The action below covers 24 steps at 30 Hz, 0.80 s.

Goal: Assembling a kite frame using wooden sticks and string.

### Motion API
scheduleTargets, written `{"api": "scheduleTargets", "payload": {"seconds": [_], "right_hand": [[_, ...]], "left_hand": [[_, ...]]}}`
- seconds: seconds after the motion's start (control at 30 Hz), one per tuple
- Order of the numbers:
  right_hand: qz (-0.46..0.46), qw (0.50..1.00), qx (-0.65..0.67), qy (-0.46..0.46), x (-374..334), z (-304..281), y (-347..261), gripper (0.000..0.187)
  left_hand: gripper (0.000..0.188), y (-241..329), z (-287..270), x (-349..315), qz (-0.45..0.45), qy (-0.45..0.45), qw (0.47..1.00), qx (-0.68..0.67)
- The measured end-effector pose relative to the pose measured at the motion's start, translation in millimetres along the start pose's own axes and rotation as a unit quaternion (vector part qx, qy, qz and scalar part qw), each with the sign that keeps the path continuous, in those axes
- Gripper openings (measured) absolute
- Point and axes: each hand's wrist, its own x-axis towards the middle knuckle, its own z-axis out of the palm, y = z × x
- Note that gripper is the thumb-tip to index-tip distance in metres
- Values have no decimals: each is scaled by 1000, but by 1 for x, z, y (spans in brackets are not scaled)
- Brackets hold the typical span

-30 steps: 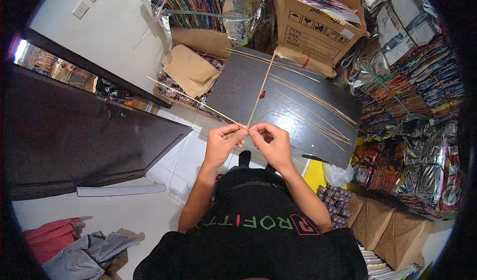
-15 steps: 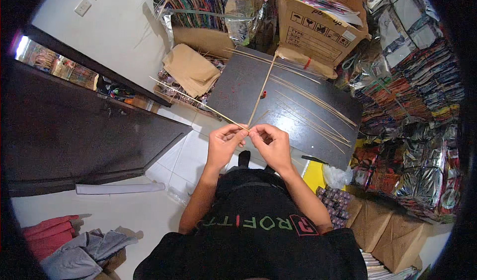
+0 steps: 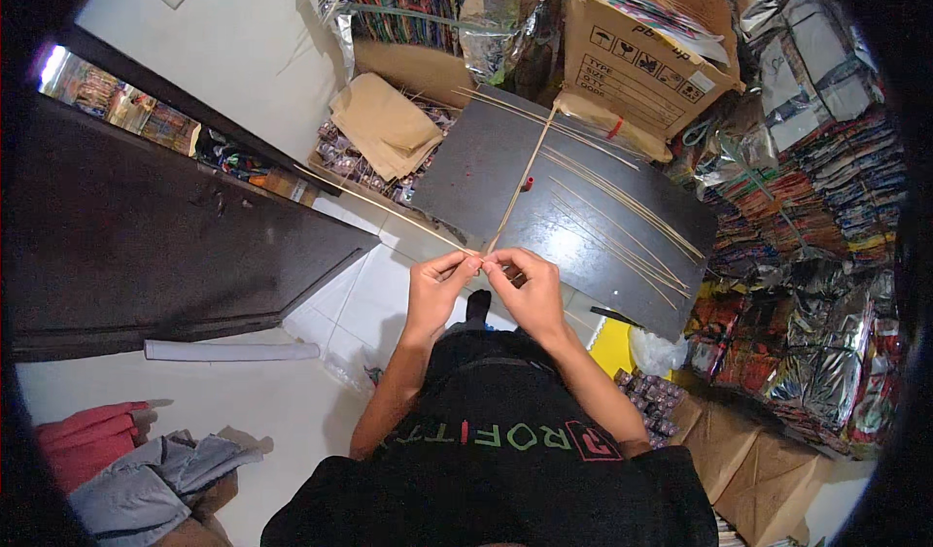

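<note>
Head view: both hands meet at the centre, fingertips nearly touching. Left hand (image 3: 434, 292) is curled, thumb and forefinger pinched on a thin pale stick (image 3: 379, 205) that runs out toward 10 o'clock. Right hand (image 3: 528, 288), just beside it, is likewise narrowed to a pinch at the near end of a second long strand (image 3: 520, 180), which points to 1 o'clock across a dark tabletop (image 3: 452, 183). The fingers hide the meeting point, so I cannot tell whether the two are joined.

Counting from the hands, more loose sticks (image 3: 622, 197) lie on the tabletop at 2 o'clock, near a small red object (image 3: 527, 185). At 1 o'clock, beyond the table, a cardboard box (image 3: 630, 85) stands; at 11, brown paper sheets (image 3: 384, 124) lie over a low carton. A dark door (image 3: 146, 236) fills 9 o'clock, with a white roll (image 3: 233, 351) at 8. Stacked colourful packets (image 3: 836, 183) crowd 2 to 3, and a clear plastic bag (image 3: 656, 350) sits at 4.
</note>
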Motion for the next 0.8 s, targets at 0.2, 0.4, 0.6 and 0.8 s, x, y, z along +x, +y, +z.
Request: {"api": "scheduleTargets", "payload": {"seconds": [0.2,0.4,0.6,0.8], "right_hand": [[-6,997,-42,-59,2,6,19,19],[37,983,-103,-149,12,-3,80,20],[49,973,-191,-122,43,3,140,16],[-86,949,-259,-158,78,43,162,19]], "left_hand": [[21,-15,-32,-2,-43,74,996,-1],[31,-38,-98,-8,-53,176,982,32],[33,-44,-147,-24,-46,252,966,35],[33,-40,-152,-26,-86,285,953,53]]}}
